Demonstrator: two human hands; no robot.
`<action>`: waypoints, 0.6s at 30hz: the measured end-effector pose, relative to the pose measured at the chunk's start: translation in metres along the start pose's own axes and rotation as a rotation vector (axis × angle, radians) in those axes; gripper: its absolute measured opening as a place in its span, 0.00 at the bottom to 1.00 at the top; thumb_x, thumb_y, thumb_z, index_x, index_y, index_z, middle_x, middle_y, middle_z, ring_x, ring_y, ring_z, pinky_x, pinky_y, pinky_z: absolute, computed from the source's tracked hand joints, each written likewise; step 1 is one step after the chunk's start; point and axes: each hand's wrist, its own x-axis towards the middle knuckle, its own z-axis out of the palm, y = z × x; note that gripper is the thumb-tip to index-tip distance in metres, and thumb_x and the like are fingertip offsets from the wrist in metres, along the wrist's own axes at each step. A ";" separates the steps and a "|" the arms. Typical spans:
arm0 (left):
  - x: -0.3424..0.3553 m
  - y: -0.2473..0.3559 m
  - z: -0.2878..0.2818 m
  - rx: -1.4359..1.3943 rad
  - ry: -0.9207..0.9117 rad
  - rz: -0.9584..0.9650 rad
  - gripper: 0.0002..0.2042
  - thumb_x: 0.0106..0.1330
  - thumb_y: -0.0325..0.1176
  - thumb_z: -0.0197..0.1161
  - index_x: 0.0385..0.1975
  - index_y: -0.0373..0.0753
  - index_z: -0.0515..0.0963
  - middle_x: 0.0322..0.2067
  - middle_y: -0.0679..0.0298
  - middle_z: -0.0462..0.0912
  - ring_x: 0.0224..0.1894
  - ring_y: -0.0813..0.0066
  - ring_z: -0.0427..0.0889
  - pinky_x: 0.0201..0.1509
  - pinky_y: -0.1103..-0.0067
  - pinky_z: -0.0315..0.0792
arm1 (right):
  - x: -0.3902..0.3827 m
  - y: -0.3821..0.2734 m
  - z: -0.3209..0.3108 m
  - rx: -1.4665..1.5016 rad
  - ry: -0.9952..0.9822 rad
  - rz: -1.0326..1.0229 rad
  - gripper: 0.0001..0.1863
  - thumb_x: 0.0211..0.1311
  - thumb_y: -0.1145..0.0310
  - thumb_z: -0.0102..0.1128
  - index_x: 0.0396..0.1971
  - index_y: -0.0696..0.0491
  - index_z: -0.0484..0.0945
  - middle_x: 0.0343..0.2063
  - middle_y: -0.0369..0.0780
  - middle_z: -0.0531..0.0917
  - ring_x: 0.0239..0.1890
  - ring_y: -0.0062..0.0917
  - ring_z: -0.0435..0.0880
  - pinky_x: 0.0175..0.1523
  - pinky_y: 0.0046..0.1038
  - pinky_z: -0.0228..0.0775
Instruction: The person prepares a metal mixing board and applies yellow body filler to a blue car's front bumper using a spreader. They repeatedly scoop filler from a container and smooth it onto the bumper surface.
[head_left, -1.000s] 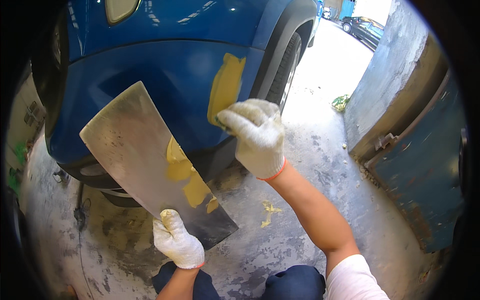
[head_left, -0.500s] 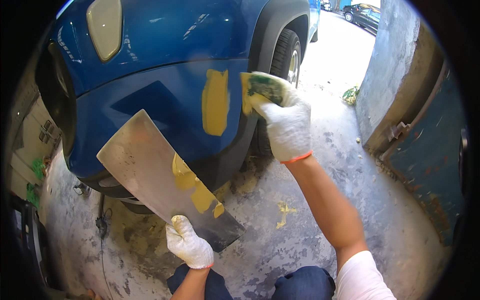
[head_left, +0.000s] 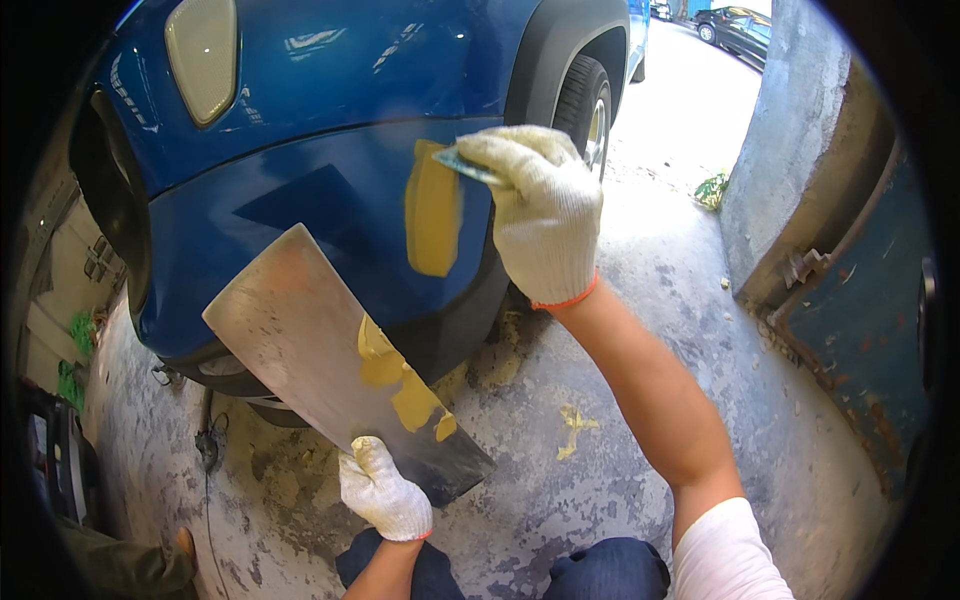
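Observation:
My right hand [head_left: 548,205], in a white knit glove, pinches a thin green putty spreader [head_left: 466,167]. The spreader's edge is at the upper right of a yellow putty patch [head_left: 432,225] on the blue car bumper [head_left: 330,260]; whether it touches cannot be made out. In my gloved left hand [head_left: 385,490] is a flat metal mixing board [head_left: 310,325], gripped at its near edge with the thumb on top and held tilted before the bumper. Smears of yellow putty [head_left: 410,395] lie along the board's right edge.
The car's front wheel [head_left: 590,105] stands beyond the bumper. A concrete pillar [head_left: 780,130] and a rusty blue metal panel [head_left: 860,320] rise on the right. Dried putty [head_left: 575,430] marks the floor. A cable [head_left: 208,500] runs along the left, near another person's sleeve [head_left: 125,565].
My right hand has moved left, turning the spreader from broadside to nearly edge-on at the patch's upper right. The board has shifted slightly right. A person's sleeve has appeared at lower left.

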 end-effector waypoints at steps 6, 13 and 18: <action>0.002 -0.004 0.003 -0.015 0.010 0.023 0.18 0.84 0.41 0.58 0.48 0.27 0.80 0.41 0.61 0.85 0.40 0.77 0.78 0.48 0.76 0.76 | 0.003 -0.008 -0.008 0.019 -0.016 0.007 0.12 0.61 0.82 0.70 0.43 0.53 0.92 0.40 0.42 0.92 0.46 0.35 0.91 0.53 0.32 0.83; 0.000 0.000 -0.001 0.030 -0.015 -0.059 0.15 0.82 0.39 0.60 0.44 0.28 0.80 0.36 0.63 0.83 0.39 0.76 0.77 0.48 0.76 0.74 | 0.007 0.006 0.006 -0.092 -0.006 -0.087 0.15 0.55 0.84 0.69 0.40 0.52 0.92 0.39 0.40 0.93 0.45 0.34 0.91 0.53 0.32 0.84; 0.002 0.000 0.003 -0.107 -0.035 -0.017 0.19 0.84 0.42 0.58 0.54 0.28 0.80 0.45 0.62 0.85 0.45 0.77 0.79 0.53 0.78 0.76 | -0.014 0.003 0.007 -0.011 -0.009 -0.108 0.15 0.52 0.86 0.67 0.36 0.51 0.91 0.37 0.39 0.92 0.42 0.34 0.92 0.52 0.34 0.85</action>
